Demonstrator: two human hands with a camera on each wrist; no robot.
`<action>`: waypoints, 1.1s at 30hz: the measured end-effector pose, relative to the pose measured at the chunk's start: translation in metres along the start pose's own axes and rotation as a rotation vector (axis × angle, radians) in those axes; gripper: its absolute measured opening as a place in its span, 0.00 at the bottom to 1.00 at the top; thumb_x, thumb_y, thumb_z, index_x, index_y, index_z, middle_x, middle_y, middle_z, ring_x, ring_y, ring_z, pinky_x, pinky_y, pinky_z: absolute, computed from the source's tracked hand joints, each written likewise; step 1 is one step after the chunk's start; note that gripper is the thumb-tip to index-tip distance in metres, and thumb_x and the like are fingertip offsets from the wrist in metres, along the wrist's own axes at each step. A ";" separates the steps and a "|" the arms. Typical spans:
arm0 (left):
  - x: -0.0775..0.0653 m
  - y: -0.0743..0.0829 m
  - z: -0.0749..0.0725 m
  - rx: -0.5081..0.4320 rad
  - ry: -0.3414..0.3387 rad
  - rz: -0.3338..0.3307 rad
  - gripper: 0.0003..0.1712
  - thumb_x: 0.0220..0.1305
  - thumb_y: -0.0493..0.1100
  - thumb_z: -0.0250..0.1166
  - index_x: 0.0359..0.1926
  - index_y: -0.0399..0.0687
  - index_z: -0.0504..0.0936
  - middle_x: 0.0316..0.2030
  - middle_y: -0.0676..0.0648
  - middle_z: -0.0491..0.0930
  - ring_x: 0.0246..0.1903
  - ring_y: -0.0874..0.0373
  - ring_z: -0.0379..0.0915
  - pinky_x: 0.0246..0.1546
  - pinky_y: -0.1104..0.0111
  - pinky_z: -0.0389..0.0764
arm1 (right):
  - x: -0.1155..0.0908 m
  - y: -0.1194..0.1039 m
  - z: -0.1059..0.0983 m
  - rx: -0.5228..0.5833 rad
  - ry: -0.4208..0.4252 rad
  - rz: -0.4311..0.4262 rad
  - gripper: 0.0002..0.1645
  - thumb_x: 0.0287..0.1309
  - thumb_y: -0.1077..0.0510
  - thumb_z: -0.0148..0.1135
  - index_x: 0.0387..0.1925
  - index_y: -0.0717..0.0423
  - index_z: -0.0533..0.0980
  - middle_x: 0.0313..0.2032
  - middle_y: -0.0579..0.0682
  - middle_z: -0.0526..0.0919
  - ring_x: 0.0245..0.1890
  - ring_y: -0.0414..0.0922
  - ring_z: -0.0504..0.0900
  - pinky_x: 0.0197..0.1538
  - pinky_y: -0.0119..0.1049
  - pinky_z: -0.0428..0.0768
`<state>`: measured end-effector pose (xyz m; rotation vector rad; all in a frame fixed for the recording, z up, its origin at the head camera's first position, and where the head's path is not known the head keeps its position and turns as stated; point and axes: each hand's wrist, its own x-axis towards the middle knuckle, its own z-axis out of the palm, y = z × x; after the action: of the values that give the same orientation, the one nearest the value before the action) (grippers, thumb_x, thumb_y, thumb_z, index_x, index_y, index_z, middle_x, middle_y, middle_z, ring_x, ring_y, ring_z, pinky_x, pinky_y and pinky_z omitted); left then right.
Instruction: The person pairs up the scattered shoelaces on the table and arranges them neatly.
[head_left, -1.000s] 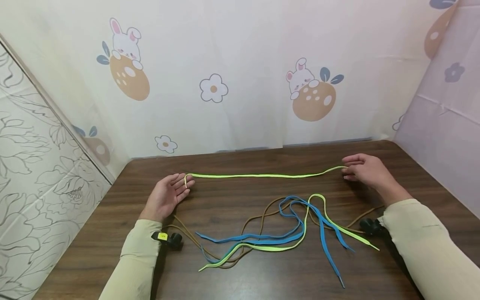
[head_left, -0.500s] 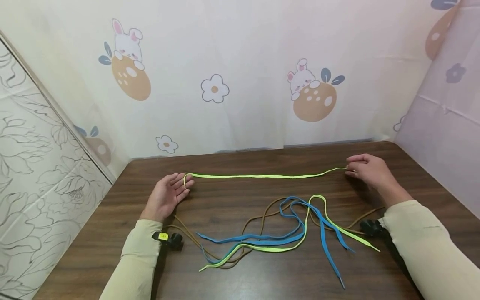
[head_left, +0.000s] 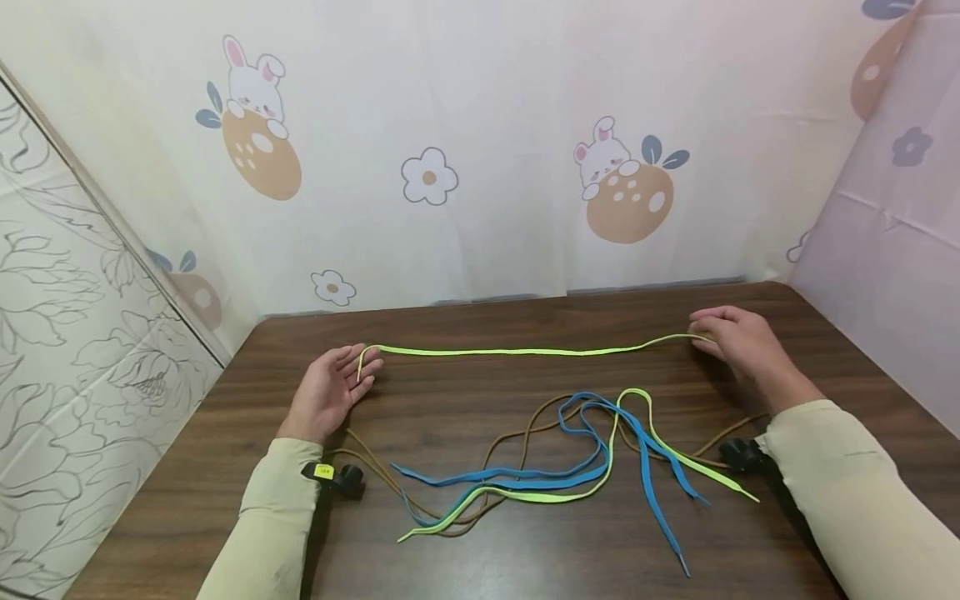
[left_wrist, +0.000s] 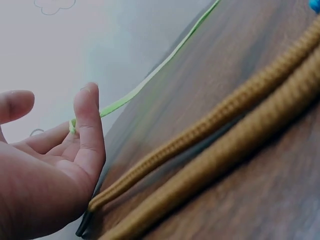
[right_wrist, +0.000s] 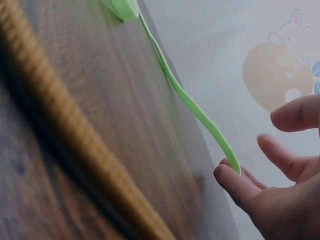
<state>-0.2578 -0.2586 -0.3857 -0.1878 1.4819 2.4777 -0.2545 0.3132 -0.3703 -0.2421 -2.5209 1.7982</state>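
A yellow-green shoelace [head_left: 517, 352] stretches across the back of the table between both hands. My left hand [head_left: 326, 393] lies palm up at its left end, the lace draped over straight, relaxed fingers; in the left wrist view the thumb stands apart from the lace [left_wrist: 131, 95]. At the other end, my right hand [head_left: 746, 346] supports the lace on its lower fingers. The right wrist view shows that lace [right_wrist: 200, 115] running onto the fingers, with the thumb away from it. Its right tip is partly hidden by the hand in the head view.
Nearer me lies a loose tangle of blue shoelaces [head_left: 540, 482], another yellow-green shoelace [head_left: 551, 499] and brown round laces [head_left: 525, 433] on the wooden table [head_left: 480, 567]. Brown laces run beside both wrists. A patterned wall covering [head_left: 510, 167] stands behind the table.
My left hand has shifted slightly left, and the lace end sits further across its fingers. My right hand moved a little right, and the lace now reaches further under it. The tangle stays put.
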 end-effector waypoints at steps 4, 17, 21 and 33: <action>-0.001 0.001 -0.002 -0.023 0.009 0.008 0.28 0.81 0.47 0.45 0.73 0.39 0.54 0.64 0.43 0.74 0.52 0.56 0.80 0.47 0.69 0.77 | 0.000 -0.002 0.001 0.055 -0.006 -0.011 0.26 0.73 0.53 0.53 0.62 0.69 0.66 0.61 0.56 0.65 0.48 0.33 0.75 0.55 0.32 0.78; -0.001 0.002 -0.002 -0.065 0.051 0.005 0.22 0.80 0.46 0.47 0.67 0.42 0.60 0.62 0.43 0.75 0.51 0.57 0.81 0.47 0.68 0.78 | -0.001 -0.001 0.000 0.086 -0.048 -0.058 0.26 0.75 0.52 0.51 0.60 0.70 0.67 0.59 0.54 0.66 0.52 0.35 0.75 0.56 0.30 0.77; -0.002 0.002 -0.002 -0.065 0.070 0.000 0.19 0.80 0.46 0.47 0.65 0.42 0.62 0.59 0.44 0.77 0.50 0.57 0.81 0.47 0.69 0.78 | -0.001 -0.001 0.001 0.058 -0.068 -0.065 0.29 0.74 0.50 0.53 0.63 0.70 0.66 0.63 0.55 0.64 0.58 0.38 0.71 0.59 0.32 0.74; -0.003 0.002 -0.001 -0.059 0.115 -0.004 0.22 0.80 0.47 0.46 0.68 0.44 0.60 0.70 0.40 0.62 0.56 0.55 0.77 0.50 0.69 0.77 | -0.001 -0.002 0.003 -0.027 -0.088 -0.065 0.34 0.76 0.47 0.48 0.68 0.71 0.62 0.70 0.63 0.58 0.71 0.57 0.59 0.67 0.47 0.67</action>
<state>-0.2555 -0.2607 -0.3839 -0.3492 1.4514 2.5478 -0.2540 0.3098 -0.3691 -0.0824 -2.5808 1.7911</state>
